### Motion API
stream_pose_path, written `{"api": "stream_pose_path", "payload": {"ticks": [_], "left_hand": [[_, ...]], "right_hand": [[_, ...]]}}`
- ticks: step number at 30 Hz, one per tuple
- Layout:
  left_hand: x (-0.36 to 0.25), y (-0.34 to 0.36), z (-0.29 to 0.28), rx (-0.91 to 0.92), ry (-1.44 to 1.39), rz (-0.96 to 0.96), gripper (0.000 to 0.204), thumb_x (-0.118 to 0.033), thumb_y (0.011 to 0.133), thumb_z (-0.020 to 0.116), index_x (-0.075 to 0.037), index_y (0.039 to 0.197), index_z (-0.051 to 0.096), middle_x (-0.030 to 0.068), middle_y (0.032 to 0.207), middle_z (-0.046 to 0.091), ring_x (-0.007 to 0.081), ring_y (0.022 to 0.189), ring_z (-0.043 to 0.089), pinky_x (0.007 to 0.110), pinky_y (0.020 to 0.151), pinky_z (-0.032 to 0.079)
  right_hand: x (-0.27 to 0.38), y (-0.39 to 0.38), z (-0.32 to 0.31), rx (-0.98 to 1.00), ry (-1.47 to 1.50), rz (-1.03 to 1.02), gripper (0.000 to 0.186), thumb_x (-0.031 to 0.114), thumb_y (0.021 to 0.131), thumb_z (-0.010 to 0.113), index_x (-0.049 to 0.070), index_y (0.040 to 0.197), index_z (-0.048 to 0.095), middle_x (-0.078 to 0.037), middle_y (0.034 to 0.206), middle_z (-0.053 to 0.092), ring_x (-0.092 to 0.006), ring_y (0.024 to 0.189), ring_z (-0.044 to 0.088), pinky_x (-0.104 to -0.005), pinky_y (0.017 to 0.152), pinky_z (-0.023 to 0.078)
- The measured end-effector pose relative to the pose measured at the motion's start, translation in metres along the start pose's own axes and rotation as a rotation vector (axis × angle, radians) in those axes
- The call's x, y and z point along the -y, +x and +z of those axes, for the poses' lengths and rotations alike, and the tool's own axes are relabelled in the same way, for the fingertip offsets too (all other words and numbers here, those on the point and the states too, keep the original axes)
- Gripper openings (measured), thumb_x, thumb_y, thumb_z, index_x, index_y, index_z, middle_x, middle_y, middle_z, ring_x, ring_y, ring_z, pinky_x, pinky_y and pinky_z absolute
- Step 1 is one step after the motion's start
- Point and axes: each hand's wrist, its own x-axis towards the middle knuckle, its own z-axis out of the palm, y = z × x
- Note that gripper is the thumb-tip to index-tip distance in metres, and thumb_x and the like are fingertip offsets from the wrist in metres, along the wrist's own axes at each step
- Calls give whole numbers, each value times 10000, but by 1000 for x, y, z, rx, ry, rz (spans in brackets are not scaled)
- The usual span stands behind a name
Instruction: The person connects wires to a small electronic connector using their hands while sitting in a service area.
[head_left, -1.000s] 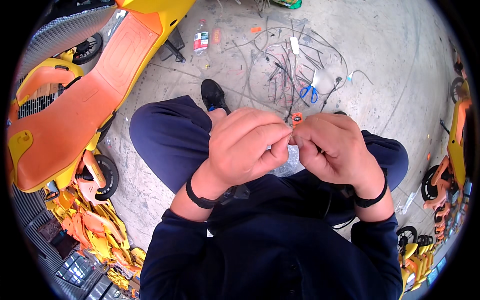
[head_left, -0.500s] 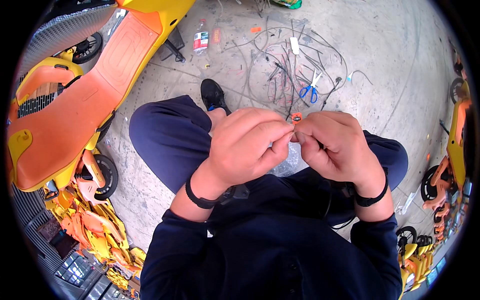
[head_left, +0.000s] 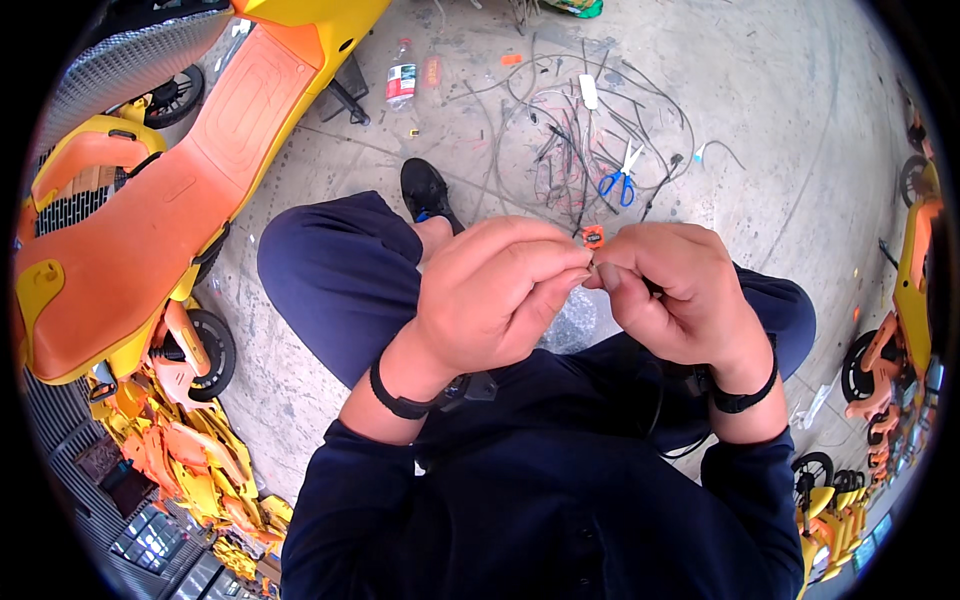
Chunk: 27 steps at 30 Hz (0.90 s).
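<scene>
My left hand (head_left: 495,290) and my right hand (head_left: 675,290) meet fingertip to fingertip in front of my lap. Both are closed in a pinch. Whatever lies between the fingertips is tiny and mostly covered, so I cannot name it. Just beyond the fingertips shows a small orange piece with a dark middle (head_left: 593,237); whether it is held or lies on the floor I cannot tell. Under the hands, between my legs, is a clear plastic bag (head_left: 573,322). Blue-handled scissors (head_left: 618,187) rest on the floor beyond my right hand.
A tangle of cut cables (head_left: 570,140) spreads over the concrete floor ahead, with a white connector (head_left: 588,92) on it. A plastic bottle (head_left: 401,75) stands farther left. An orange and yellow scooter body (head_left: 200,170) fills the left side. More scooters (head_left: 905,270) line the right edge.
The fingertips have shifted slightly against each other, and my left thumb has straightened toward the right hand. Everything else stays in place.
</scene>
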Motion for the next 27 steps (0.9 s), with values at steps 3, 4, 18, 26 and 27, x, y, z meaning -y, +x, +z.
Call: {"api": "stream_pose_path", "payload": {"ticks": [3,4,18,26,27], "left_hand": [[1,0,1,7,44,33,185,-8,732,729,-21,905,668,93,833,662,230,679,632,310,603,496],[1,1,1,16,74,52,198,-1,721,726,-18,908,662,96,835,656,236,686,632,319,607,500],[4,-4,3,-63,168,25,163,-78,702,723,-86,850,655,12,779,660,186,665,629,264,511,345],[5,1,-1,-25,179,41,165,-97,715,710,-87,868,648,36,848,652,211,677,624,287,552,419],[2,2,-1,40,214,47,158,-59,729,692,-55,879,645,77,852,649,240,701,628,306,596,463]], "right_hand": [[-1,0,1,1,-76,-22,106,-40,751,583,22,837,585,-86,735,620,-277,609,612,-327,547,487],[-2,0,3,-14,-90,-34,102,-38,750,588,22,833,582,-88,721,608,-281,597,602,-333,536,479],[-3,1,10,-58,-83,-72,120,-48,739,610,22,833,586,-90,691,579,-280,564,577,-346,505,459],[-6,1,12,-133,-194,-95,122,-39,735,620,22,837,591,-91,675,570,-287,566,579,-353,505,469],[-7,0,13,-133,-194,-94,122,-39,735,620,22,837,591,-91,675,570,-287,566,579,-353,505,469]]}}
